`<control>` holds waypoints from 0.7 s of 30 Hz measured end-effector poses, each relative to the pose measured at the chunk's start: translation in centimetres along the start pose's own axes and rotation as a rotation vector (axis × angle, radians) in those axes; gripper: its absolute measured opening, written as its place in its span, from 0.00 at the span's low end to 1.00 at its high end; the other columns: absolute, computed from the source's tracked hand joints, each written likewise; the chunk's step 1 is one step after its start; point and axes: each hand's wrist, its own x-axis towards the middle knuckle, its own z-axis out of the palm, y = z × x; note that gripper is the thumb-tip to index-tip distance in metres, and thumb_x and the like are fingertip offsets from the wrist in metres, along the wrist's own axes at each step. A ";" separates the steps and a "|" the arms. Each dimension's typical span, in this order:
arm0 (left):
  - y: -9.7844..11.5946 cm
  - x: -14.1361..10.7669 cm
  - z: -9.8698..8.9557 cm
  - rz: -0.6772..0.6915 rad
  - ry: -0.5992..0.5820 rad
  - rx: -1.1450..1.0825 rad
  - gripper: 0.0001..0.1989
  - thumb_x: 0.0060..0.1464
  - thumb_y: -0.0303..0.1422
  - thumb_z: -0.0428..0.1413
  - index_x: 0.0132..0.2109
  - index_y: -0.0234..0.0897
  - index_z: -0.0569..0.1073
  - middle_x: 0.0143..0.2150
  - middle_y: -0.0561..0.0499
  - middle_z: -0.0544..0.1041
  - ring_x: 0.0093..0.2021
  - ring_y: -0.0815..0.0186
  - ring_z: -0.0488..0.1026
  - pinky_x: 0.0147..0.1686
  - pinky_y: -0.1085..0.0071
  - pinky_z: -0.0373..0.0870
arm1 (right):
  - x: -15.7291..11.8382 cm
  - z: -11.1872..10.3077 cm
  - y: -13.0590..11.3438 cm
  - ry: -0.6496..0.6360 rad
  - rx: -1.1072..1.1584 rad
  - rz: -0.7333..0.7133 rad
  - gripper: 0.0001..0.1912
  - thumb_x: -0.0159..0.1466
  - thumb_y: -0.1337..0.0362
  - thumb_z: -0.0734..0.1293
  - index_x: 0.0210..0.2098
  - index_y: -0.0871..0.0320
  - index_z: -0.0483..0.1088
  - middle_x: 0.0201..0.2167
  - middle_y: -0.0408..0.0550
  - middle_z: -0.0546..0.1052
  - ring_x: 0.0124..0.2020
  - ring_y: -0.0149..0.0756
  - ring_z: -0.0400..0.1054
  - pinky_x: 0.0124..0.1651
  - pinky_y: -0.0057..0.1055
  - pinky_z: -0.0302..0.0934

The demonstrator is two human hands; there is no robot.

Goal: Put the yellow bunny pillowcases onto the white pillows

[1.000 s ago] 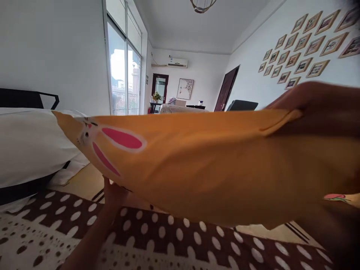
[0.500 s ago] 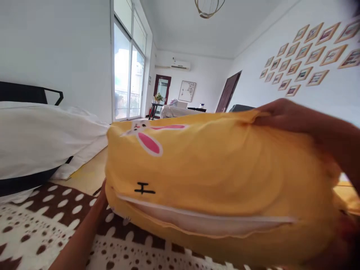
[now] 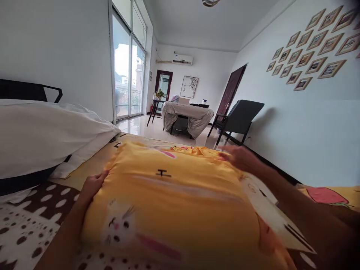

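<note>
— Left grip [image 3: 95,184]?
— Closed on one yellow rabbit-print pillow [image 3: 180,204], side edge.
— Right grip [image 3: 242,158]?
— At its far right corner; blurred, cannot tell whether closed.
— Pillow's position?
— Between both grips; white bedding [image 3: 50,138] to the left grip's left.

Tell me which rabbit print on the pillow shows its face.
The near rabbit, toward the left of the yellow pillow: its eyes and nose show; the far rabbit shows mainly a pink ear.

Home interior, framed wall photos [image 3: 305,59], air conditioner [image 3: 182,59], potted plant [image 3: 159,93], dark chair [image 3: 242,117]
</note>
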 end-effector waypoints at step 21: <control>9.1 -3.7 7.9 0.957 -0.521 0.659 0.14 0.53 0.42 0.52 0.43 0.40 0.72 0.51 0.44 0.70 0.52 0.52 0.65 0.52 0.56 0.58 | -6.7 4.2 3.4 -0.347 0.030 -0.147 0.13 0.61 0.55 0.61 0.26 0.55 0.68 0.35 0.52 0.74 0.37 0.43 0.67 0.44 0.40 0.62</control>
